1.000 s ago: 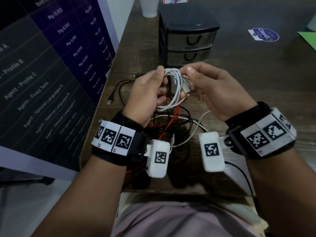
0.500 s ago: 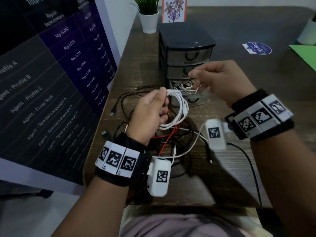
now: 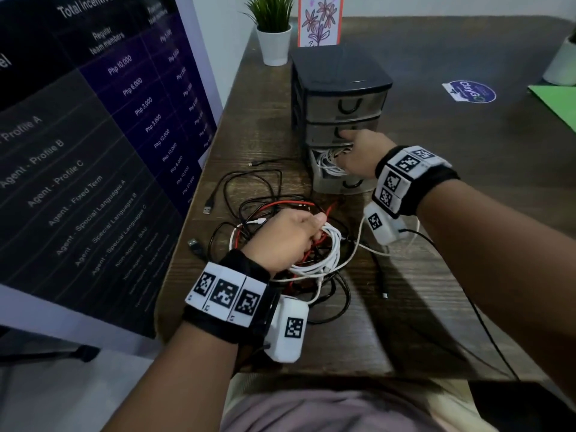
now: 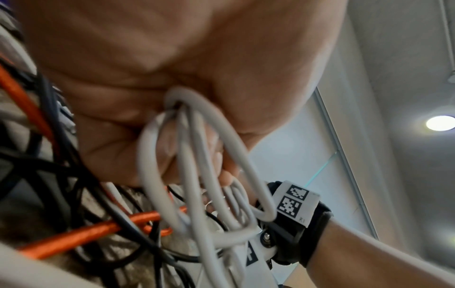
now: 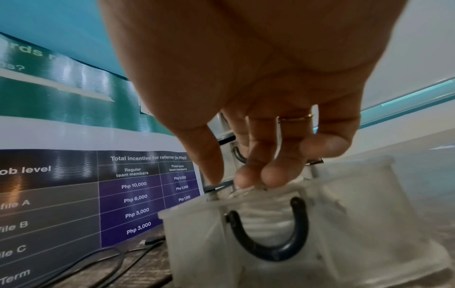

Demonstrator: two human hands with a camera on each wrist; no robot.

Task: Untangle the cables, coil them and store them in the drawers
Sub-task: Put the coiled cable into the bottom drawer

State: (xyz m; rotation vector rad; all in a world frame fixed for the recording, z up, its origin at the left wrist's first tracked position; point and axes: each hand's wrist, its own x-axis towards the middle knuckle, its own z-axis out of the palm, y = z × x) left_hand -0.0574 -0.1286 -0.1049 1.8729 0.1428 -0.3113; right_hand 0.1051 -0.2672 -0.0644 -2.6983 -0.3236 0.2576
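Observation:
My left hand [image 3: 314, 232] grips a coiled white cable [image 3: 330, 254] low over a tangle of black, red and white cables [image 3: 258, 194] on the wooden table [image 3: 436, 213]. The left wrist view shows the white loops [image 4: 221, 194] running through the curled fingers [image 4: 157, 140]. A black drawer unit [image 3: 339, 76] stands behind the tangle, its bottom drawer [image 3: 330, 185] pulled out. My right hand [image 3: 355, 151] reaches into that drawer. Its fairly straight fingers [image 5: 248, 179] touch a white cable bundle [image 3: 327, 160] lying inside, above the drawer's dark handle [image 5: 265, 249].
A poster board [image 3: 93, 151] stands along the table's left edge. A potted plant [image 3: 274, 35] and a flower card [image 3: 319, 20] sit behind the drawers. A round sticker [image 3: 469, 92] and a green sheet [image 3: 558, 101] lie far right. A black cable [image 3: 467, 307] trails off the front edge.
My left hand has lowered the white coil onto the tangle. My right hand left the coil, moved forward and went down into the open bottom drawer.

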